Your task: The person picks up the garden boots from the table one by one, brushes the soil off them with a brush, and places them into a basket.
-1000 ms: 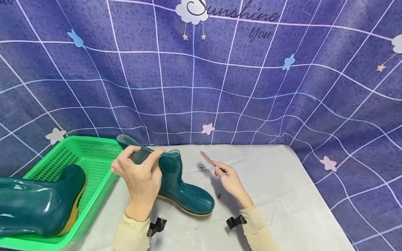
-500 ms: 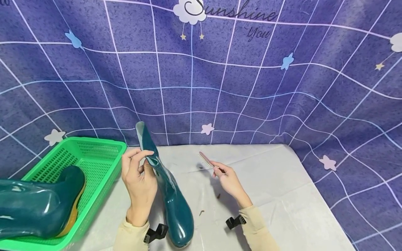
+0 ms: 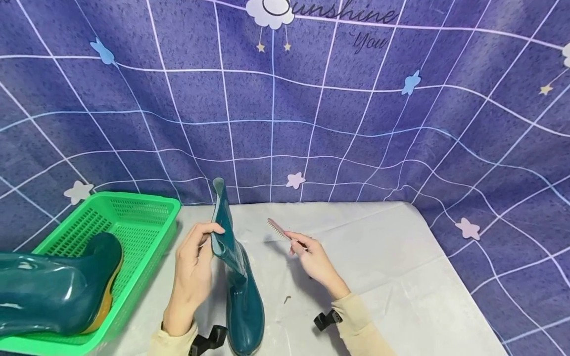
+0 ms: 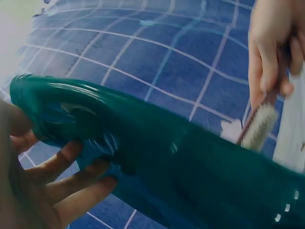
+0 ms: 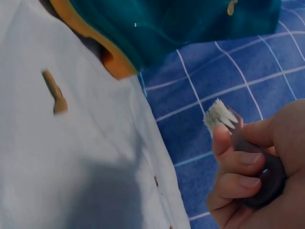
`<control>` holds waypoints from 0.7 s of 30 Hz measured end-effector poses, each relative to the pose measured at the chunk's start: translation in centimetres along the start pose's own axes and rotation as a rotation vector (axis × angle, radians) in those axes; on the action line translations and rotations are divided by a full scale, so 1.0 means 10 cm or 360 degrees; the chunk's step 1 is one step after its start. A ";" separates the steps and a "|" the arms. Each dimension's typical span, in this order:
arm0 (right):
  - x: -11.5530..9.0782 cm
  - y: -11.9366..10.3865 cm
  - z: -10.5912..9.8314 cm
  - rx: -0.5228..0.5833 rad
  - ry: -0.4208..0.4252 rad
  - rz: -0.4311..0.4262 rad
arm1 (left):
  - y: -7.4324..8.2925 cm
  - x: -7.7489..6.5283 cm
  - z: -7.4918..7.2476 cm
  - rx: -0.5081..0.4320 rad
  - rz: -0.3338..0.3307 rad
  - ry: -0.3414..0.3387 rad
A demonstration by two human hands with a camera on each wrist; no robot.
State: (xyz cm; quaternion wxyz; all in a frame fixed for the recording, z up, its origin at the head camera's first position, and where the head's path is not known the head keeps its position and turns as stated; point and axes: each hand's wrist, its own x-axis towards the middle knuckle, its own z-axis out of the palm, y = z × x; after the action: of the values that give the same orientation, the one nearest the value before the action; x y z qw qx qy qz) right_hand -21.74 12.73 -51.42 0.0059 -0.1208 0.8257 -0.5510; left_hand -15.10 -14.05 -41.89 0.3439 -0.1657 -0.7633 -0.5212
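Observation:
A dark green rubber boot [image 3: 245, 301] stands on the white-covered table, its toe toward me. My left hand [image 3: 190, 272] pinches the boot's top edge between thumb and fingers, and the shaft is squeezed narrow there. In the left wrist view the glossy shaft [image 4: 157, 138] stretches across, with fingers against it. To the right, my right hand [image 3: 313, 259] holds a small pinkish brush [image 3: 277, 228] by its handle, the pale bristles apart from the boot in the head view. A brown smear [image 5: 231, 7] shows on the boot in the right wrist view.
A green plastic basket [image 3: 153, 267] stands at the left, with another green boot [image 3: 49, 291] lying in it, tan sole facing right. A small brown scrap [image 3: 287, 299] lies on the white table cover [image 3: 378, 277]. Behind the table hangs a purple-blue gridded curtain [image 3: 249, 138].
My left hand has turned the boot from pointing right to toe toward me, then shifted its top slightly right. My right hand has moved a little left with the brush.

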 end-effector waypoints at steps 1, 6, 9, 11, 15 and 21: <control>0.00 -0.02 0.02 -0.0001 -0.0006 -0.0008 | 0.01 -0.02 -0.01 -0.0005 0.0018 -0.0005; -0.03 -0.09 0.05 -0.0018 -0.0015 -0.0015 | 0.11 -0.09 0.04 0.0247 -0.0056 0.0128; -0.04 -0.11 0.04 -0.0013 0.0010 -0.0011 | 0.18 -0.11 0.13 0.0459 -0.0285 0.0236; -0.04 -0.13 0.02 -0.0017 0.0020 -0.0013 | 0.22 -0.11 0.16 0.0521 -0.0450 0.0241; -0.04 -0.14 -0.01 -0.0008 0.0018 -0.0025 | 0.28 -0.13 0.09 0.0610 -0.0840 -0.0023; -0.04 -0.18 -0.03 0.0017 0.0016 -0.0029 | 0.28 -0.11 0.05 0.0445 -0.1122 -0.0115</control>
State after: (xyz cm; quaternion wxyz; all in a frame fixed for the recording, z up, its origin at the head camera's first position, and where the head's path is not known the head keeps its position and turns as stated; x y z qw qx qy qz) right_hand -21.01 12.43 -49.74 -0.0026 -0.1254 0.8217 -0.5560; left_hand -12.76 -12.38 -40.87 0.1356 0.1373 -0.8488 -0.4922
